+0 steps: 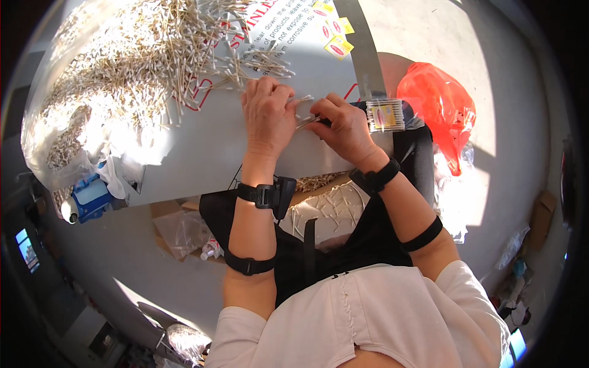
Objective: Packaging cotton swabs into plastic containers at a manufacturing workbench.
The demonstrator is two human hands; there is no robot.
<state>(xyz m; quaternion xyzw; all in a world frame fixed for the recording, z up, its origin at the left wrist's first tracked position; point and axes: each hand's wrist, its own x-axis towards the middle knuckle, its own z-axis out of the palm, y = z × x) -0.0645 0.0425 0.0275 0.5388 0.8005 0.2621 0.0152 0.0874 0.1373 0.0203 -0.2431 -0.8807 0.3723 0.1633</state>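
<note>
A large heap of cotton swabs point(153, 55) spreads over the far left of the table, with loose ones trailing toward my hands. My left hand point(268, 116) is closed at the near edge of this trail, and a few swab tips point(304, 99) stick out by its thumb. Just to the right, my right hand point(345, 129) pinches several cotton swabs point(305, 122) that point left toward the other hand. Something dark shows between its fingers; I cannot make out what. Beyond its wrist lies a clear pack of swabs point(385, 115) with a yellow label.
Yellow stickers point(338, 46) lie on the printed tabletop point(208, 153). A red plastic bag point(438, 101) sits past the table's right edge. At the left corner is a blue and white object point(91, 197). Below, between my legs, a cardboard box point(325, 208) holds scattered swabs.
</note>
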